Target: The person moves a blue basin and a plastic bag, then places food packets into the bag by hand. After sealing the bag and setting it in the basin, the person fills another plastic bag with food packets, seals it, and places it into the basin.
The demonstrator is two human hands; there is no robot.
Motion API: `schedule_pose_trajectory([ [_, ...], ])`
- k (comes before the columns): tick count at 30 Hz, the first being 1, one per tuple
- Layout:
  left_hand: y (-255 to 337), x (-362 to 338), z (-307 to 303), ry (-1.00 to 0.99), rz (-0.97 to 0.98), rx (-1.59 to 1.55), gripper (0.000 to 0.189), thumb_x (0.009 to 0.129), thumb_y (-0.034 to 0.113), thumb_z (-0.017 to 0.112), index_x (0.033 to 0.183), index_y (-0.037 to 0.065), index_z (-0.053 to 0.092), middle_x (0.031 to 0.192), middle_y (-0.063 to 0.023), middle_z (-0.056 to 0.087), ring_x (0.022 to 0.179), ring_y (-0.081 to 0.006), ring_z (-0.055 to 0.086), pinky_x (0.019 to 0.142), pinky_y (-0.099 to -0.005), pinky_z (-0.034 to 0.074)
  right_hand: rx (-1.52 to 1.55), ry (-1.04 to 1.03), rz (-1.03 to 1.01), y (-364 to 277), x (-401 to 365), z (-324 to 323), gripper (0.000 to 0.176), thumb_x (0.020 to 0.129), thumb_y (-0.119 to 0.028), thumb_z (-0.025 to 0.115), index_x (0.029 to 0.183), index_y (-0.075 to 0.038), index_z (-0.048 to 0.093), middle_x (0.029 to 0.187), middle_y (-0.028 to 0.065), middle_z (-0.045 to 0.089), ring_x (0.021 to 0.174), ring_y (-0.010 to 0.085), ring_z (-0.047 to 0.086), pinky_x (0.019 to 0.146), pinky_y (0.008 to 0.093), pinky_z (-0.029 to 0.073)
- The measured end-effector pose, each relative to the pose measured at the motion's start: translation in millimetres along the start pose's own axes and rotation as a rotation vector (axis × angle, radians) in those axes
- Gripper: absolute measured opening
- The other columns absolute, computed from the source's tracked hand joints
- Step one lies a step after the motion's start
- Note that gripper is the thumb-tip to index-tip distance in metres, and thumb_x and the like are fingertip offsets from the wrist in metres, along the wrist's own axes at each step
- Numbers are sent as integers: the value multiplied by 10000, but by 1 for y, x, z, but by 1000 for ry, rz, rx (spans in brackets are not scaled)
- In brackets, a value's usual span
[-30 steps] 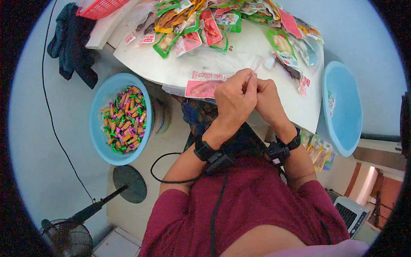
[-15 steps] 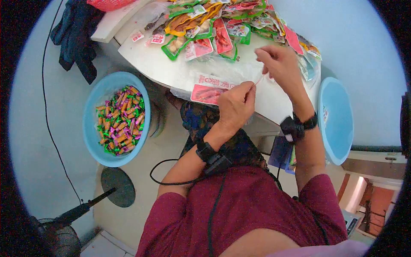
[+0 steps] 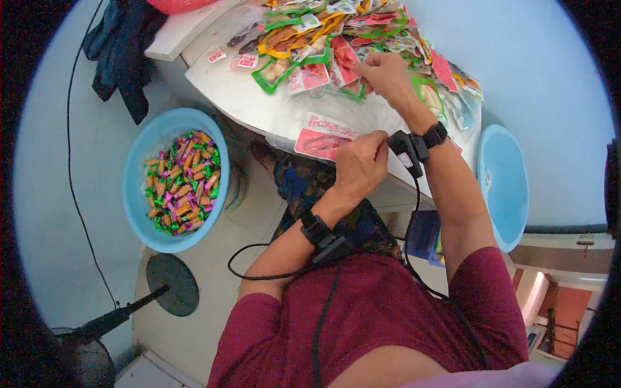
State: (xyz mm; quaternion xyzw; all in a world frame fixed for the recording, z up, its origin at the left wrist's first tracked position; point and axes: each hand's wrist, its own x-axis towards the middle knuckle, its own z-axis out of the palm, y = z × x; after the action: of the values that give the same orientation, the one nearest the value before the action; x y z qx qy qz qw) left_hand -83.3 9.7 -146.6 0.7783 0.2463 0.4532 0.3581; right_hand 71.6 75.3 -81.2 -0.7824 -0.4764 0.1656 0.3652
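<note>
My left hand [image 3: 360, 165] is closed, thumb against fingers, on the edge of a clear plastic bag [image 3: 323, 136] printed in red and white. The bag lies at the table's front edge, and part of it is hidden under the hand. Farther up the table, my right hand [image 3: 390, 81] has its fingertips drawn together beside a red snack packet [image 3: 344, 57] at the front of the pile. Whether anything is pinched there is too small to make out. Green-edged packets [image 3: 273, 74] and yellow-edged packets [image 3: 301, 40] lie heaped beyond both hands.
At the left stands a blue basin [image 3: 133, 187] full of small wrapped sweets [image 3: 184, 181]. Another blue basin [image 3: 504, 187] stands right of the white table [image 3: 223, 90]. A stand fan [image 3: 97, 330] is at lower left, and dark cloth [image 3: 123, 58] hangs at upper left.
My right hand has left the spot close to my left hand and moved up and left to the packet pile. My left hand stays at the bag, almost unmoved.
</note>
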Motion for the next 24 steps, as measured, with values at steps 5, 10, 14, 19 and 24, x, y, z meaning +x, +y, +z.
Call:
schedule_pose_trajectory([
  [5, 4, 2, 0, 34, 7, -12, 103, 839, 110, 622, 887, 31, 667, 754, -178, 656, 668, -344, 655, 577, -403, 495, 56, 374, -230, 30, -4, -30, 272, 853, -253, 616, 853, 16, 656, 741, 129, 668, 664, 206, 654, 595, 331, 501],
  [10, 15, 5, -6, -5, -36, 40, 111, 857, 115, 631, 871, 10, 661, 698, -169, 643, 585, -291, 643, 538, -371, 477, 214, 596, -271, 39, -49, -77, 273, 897, -244, 580, 974, 12, 633, 861, 174, 654, 777, 261, 648, 712, 372, 512],
  [14, 22, 9, -7, 53, 15, 96, 119, 852, 118, 642, 901, 14, 671, 680, -164, 640, 551, -277, 625, 523, -358, 461, 486, 639, -93, 46, -109, -106, 203, 952, -163, 568, 1033, 21, 594, 946, 73, 659, 845, 99, 621, 766, 231, 501],
  [19, 31, 11, -8, 89, -37, 94, 101, 843, 90, 633, 924, 38, 664, 676, -162, 624, 568, -302, 621, 508, -380, 457, 899, 575, 23, 82, -157, -124, 202, 949, -165, 584, 1014, 25, 612, 917, 72, 664, 792, 107, 624, 719, 246, 511],
  [24, 36, 14, -5, 87, -44, 123, 134, 839, 93, 644, 958, 38, 672, 660, -158, 620, 541, -278, 613, 502, -371, 458, 946, 459, 90, 71, -184, -105, 175, 957, -153, 571, 1012, 10, 599, 893, 61, 663, 738, 109, 631, 687, 242, 519],
])
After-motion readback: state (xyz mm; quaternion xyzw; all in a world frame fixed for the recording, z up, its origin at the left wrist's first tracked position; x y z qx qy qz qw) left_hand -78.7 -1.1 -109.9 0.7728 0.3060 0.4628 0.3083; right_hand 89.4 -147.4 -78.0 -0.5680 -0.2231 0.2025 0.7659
